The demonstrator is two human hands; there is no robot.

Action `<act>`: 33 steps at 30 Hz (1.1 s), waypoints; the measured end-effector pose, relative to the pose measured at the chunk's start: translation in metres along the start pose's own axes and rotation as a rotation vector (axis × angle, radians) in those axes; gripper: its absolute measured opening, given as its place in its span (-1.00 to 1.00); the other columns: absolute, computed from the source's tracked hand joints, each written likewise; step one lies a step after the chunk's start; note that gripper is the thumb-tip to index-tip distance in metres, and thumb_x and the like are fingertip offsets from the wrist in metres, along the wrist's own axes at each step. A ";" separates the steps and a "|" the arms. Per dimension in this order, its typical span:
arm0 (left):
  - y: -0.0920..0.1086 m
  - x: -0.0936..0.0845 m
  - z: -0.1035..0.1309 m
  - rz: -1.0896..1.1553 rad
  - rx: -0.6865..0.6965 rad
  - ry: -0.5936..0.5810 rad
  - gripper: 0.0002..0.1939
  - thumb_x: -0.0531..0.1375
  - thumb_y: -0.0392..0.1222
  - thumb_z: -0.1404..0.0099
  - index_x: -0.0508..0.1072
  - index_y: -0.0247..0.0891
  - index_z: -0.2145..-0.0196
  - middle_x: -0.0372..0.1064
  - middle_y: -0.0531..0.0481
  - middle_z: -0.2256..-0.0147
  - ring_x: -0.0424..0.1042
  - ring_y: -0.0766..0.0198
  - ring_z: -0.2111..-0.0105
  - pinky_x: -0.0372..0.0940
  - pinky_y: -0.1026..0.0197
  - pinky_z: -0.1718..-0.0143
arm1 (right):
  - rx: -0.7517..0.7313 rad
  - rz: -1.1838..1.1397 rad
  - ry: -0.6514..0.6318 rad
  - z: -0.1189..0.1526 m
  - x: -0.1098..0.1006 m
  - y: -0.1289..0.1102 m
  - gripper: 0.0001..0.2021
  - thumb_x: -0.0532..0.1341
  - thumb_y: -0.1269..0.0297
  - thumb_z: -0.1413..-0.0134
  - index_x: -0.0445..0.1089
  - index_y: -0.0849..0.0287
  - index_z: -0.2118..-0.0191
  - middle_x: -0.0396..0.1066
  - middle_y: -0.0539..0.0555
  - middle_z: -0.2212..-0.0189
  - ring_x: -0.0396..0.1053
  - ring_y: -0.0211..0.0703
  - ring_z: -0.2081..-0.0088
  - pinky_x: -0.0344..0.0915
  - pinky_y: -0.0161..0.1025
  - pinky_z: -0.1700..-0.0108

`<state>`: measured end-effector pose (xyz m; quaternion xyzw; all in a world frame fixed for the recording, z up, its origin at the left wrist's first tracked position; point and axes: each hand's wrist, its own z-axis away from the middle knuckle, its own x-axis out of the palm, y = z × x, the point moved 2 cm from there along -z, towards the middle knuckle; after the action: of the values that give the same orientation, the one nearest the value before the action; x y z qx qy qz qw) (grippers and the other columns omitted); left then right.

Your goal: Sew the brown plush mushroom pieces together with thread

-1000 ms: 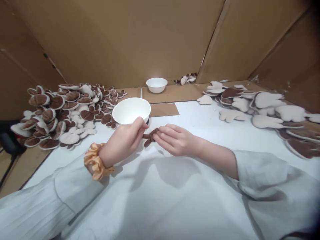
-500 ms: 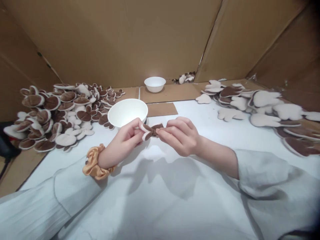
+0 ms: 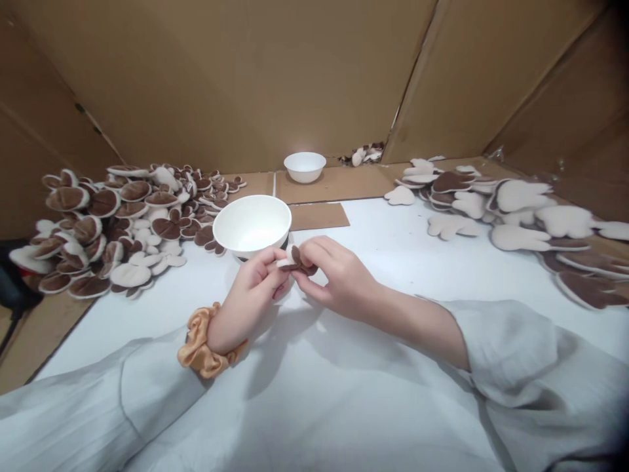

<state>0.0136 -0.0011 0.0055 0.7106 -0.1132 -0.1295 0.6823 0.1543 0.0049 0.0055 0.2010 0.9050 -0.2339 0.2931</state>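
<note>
A small brown and white fabric piece [image 3: 289, 263] is pinched between both hands over the white table. My left hand [image 3: 255, 285] has its thumb and fingers closed on the piece's left side, with an orange scrunchie on the wrist. From the right, my right hand [image 3: 334, 272] grips the other side, its fingers curled and partly covering the piece. Just behind my left hand stands a large white bowl [image 3: 252, 226], its inside looking bare.
Brown and white fabric pieces [image 3: 130, 274] are heaped on the left. Larger similar pieces [image 3: 521, 237] lie piled on the right. A smaller white bowl [image 3: 304, 167] and a small heap [image 3: 367, 154] sit at the back, before cardboard walls [image 3: 246, 78].
Both hands have come closer together and slightly lower. The fabric piece has turned and is more covered by my right hand's fingers.
</note>
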 end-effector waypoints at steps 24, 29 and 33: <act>-0.010 -0.007 0.000 -0.382 0.066 0.053 -0.88 -0.01 -0.18 -0.28 0.25 -0.26 0.28 -0.03 0.20 0.66 -0.04 0.43 0.64 -0.09 0.36 0.59 | 0.889 -0.981 -0.214 -0.006 -0.006 0.010 -0.73 0.23 0.21 0.09 0.08 0.17 0.48 0.26 -0.03 0.48 0.27 -0.33 0.45 0.15 -0.35 0.43; -0.007 -0.009 0.002 -0.474 0.130 0.113 -0.89 -0.02 -0.20 -0.28 0.26 -0.25 0.30 -0.03 0.18 0.65 -0.03 0.42 0.63 -0.07 0.35 0.57 | 0.816 -1.076 -0.225 -0.007 -0.005 0.011 -0.73 0.20 0.23 0.03 0.04 0.16 0.47 0.19 -0.10 0.57 0.18 -0.38 0.52 0.08 -0.35 0.47; -0.004 -0.007 0.004 -0.543 0.169 0.099 -0.87 -0.03 -0.20 -0.29 0.28 -0.25 0.31 -0.01 0.18 0.65 0.00 0.42 0.64 -0.07 0.34 0.58 | 0.852 -0.958 -0.097 -0.008 -0.007 0.013 -0.72 0.22 0.32 0.06 0.01 0.15 0.46 0.15 -0.14 0.56 0.21 -0.39 0.53 0.12 -0.34 0.45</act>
<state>0.0054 -0.0027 0.0012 0.7746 0.1041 -0.2628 0.5658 0.1626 0.0186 0.0115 -0.1376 0.7078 -0.6869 0.0912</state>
